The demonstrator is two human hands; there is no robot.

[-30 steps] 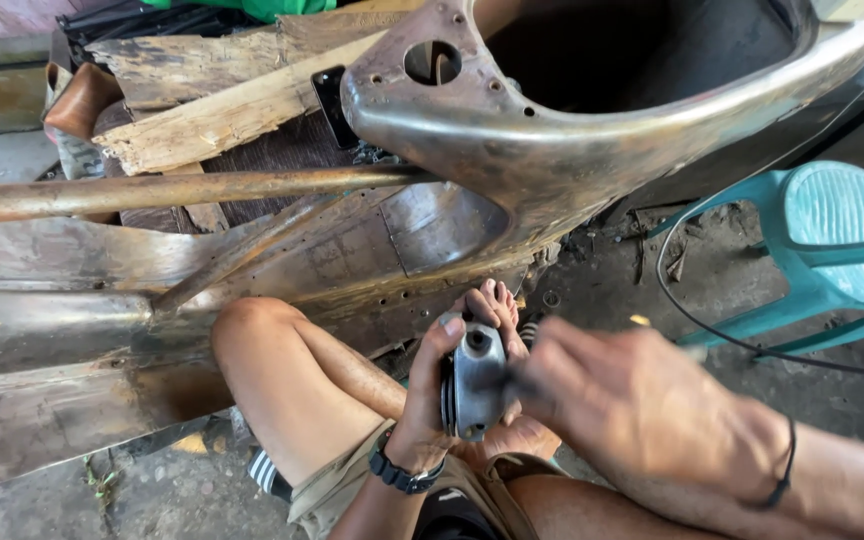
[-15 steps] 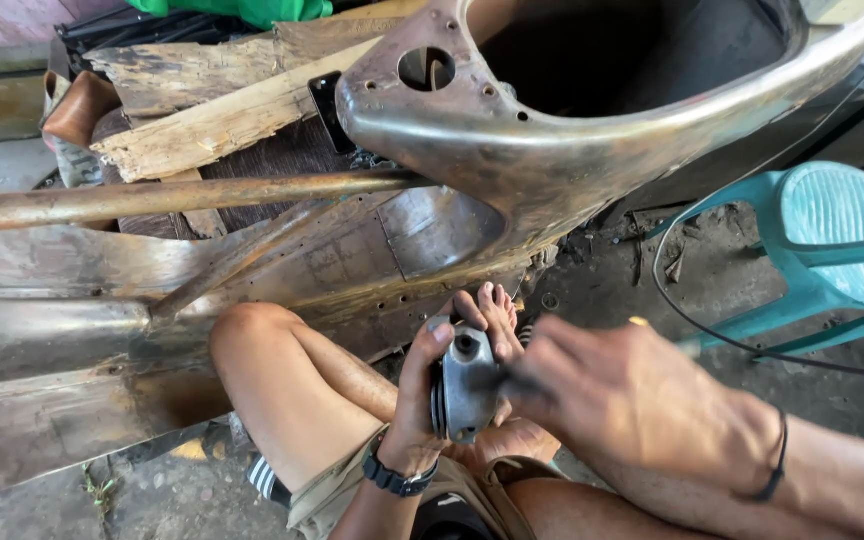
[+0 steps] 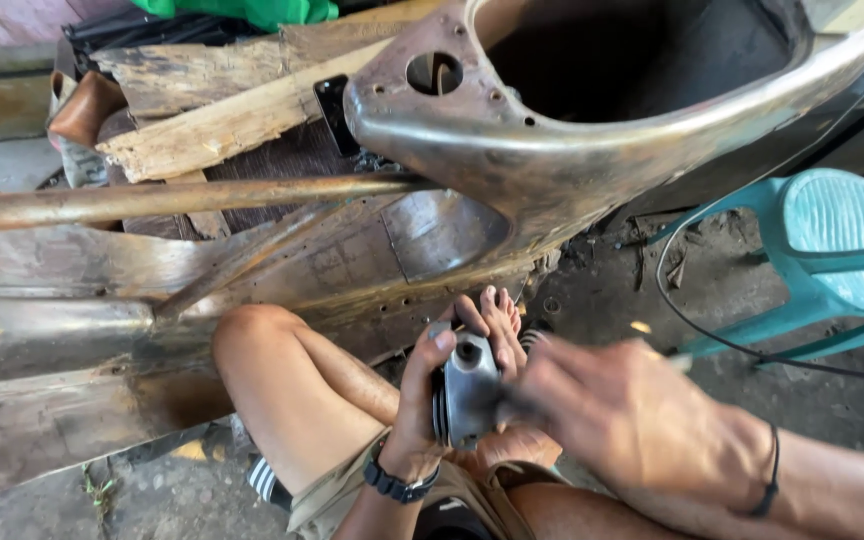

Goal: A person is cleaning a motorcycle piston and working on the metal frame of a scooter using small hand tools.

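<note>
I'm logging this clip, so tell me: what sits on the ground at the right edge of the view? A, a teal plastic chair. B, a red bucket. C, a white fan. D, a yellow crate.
A: a teal plastic chair stands on the dirty ground at the right, beside the bare metal scooter frame, with a black cable looping under it.

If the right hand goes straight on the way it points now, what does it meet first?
Most likely the grey metal part that the left hand holds; the right hand points left at it and looks almost touching, though motion blur hides the fingertips.
</note>
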